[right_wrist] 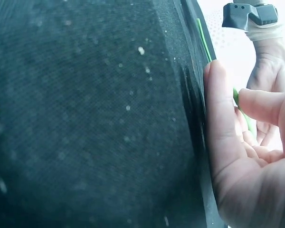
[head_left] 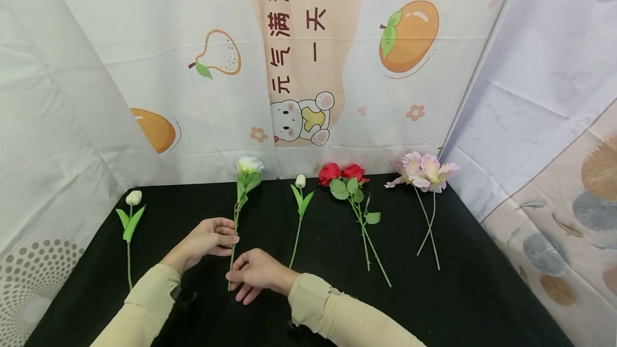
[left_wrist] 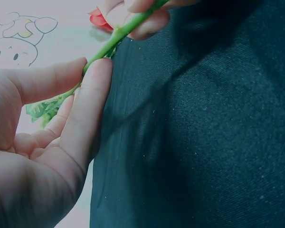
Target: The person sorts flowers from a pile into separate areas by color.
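Note:
A white artificial flower with a bluish tint [head_left: 249, 164] and green leaves stands nearly upright above the black cloth, bloom toward the back. My left hand [head_left: 212, 239] pinches its stem around the middle, thumb and forefinger meeting on the green stalk [left_wrist: 100, 51] in the left wrist view. Lower down, near the stem's bottom end, my right hand [head_left: 260, 273] holds it between thumb and fingers. The right wrist view shows a short piece of green stem [right_wrist: 235, 96] by the right thumb; the rest is hidden by the fingers.
White tulips lie at the far left [head_left: 133, 197] and just right of the hands [head_left: 300, 181]. Farther right lie red roses [head_left: 354, 172] with crossed stems and pink flowers [head_left: 429, 170]. A printed white curtain [head_left: 231, 117] rises behind the black cloth [head_left: 193, 202].

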A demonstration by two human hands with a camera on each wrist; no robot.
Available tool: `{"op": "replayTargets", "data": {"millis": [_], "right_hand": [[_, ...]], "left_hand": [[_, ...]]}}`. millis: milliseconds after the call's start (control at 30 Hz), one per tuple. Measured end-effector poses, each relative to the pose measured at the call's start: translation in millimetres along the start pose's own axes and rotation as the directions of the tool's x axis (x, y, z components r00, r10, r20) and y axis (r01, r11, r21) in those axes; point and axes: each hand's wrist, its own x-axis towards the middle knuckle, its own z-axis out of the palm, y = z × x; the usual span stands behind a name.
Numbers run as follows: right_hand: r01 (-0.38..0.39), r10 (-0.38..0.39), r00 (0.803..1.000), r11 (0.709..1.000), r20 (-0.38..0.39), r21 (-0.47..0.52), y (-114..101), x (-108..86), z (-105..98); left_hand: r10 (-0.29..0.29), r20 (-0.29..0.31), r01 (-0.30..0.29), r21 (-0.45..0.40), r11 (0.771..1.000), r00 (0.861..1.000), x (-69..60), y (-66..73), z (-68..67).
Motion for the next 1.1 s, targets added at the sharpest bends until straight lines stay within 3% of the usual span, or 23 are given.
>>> {"op": "replayTargets", "data": {"millis": [633, 1100], "right_hand": [[0.001, 0.000, 1.000, 0.999, 0.011, -0.039, 0.7, 2.0, 12.5], [-0.035, 0.027, 0.999, 0.984, -0.047, -0.172, 0.1, -2.6, 15.4]], "left_hand": [[-0.001, -0.009, 0.001, 0.030, 1.000, 1.000, -3.9, -2.3, -12.2], [-0.007, -0.008, 0.007, 0.075, 0.997, 1.000, 2.5, -12.0, -7.5]]}}
